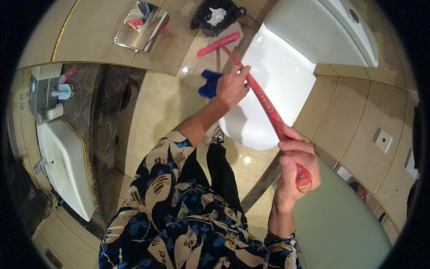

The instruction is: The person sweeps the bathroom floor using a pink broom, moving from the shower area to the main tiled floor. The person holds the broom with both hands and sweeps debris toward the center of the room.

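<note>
Both hands grip one long red handle (267,104), which slants across the view from lower right to upper left. At its far end is a narrow pink-red crosspiece (219,44), apparently a floor brush or squeegee head, low by the tiles. My right hand (299,158) wraps around the near end, with the handle's tip showing past the palm. Farther along, my left hand (233,84) closes on the thinner part of the shaft. The handle passes over a white toilet (265,74) with its lid down. Partly behind my left wrist lies a dark blue thing (207,84), its kind unclear.
A bin with a black liner (203,20) holds white paper beside the toilet. A chrome paper holder (142,28) juts from the wall. At left, a white washbasin (69,168) sits in a dark marble counter (79,104). A frosted glass panel (339,215) stands at right.
</note>
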`<state>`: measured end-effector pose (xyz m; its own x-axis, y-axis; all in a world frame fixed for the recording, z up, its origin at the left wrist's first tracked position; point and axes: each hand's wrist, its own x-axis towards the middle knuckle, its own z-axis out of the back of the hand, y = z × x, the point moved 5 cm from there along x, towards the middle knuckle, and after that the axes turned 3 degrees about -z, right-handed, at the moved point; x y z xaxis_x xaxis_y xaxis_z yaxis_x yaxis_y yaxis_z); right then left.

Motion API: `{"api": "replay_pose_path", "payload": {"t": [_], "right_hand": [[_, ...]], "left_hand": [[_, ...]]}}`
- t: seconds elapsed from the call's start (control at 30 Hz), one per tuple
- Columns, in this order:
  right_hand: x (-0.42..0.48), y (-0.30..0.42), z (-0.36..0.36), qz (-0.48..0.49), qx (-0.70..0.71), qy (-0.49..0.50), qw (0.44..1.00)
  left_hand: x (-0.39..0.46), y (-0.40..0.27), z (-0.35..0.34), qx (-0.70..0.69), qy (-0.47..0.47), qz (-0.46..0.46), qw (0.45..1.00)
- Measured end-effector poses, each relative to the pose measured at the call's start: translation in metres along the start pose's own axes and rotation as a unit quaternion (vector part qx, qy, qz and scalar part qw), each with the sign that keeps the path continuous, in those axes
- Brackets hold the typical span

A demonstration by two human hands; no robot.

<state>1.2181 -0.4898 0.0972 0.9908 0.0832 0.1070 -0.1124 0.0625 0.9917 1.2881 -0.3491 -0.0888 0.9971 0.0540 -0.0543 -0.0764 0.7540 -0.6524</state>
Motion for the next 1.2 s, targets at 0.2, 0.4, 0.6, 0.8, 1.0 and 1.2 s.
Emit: {"api": "replay_pose_path", "payload": {"t": [0.2, 0.4, 0.6, 0.8, 1.0, 1.2], "right_hand": [[-0.001, -0.003, -0.015, 0.007, -0.020, -0.067, 0.998], [-0.012, -0.036, -0.048, -0.045, -0.012, -0.144, 0.988], [-0.073, -0.031, -0.089, -0.095, -0.083, -0.121, 0.985], [-0.136, -0.018, -0.108, -0.103, -0.057, -0.167, 0.979], [-0.197, -0.005, -0.102, -0.133, -0.043, -0.172, 0.975], [-0.281, 0.001, -0.098, -0.144, 0.012, -0.226, 0.963]], "left_hand": [[0.025, 0.004, -0.008, -0.026, -0.021, -0.063, 0.997], [0.032, 0.038, -0.028, 0.023, 0.045, -0.061, 0.997], [-0.022, 0.064, -0.021, 0.050, 0.143, -0.101, 0.983], [-0.090, 0.077, -0.006, 0.051, 0.205, -0.124, 0.970], [-0.158, 0.077, -0.008, 0.102, 0.247, -0.156, 0.951], [-0.238, 0.077, -0.017, 0.163, 0.235, -0.298, 0.911]]}}
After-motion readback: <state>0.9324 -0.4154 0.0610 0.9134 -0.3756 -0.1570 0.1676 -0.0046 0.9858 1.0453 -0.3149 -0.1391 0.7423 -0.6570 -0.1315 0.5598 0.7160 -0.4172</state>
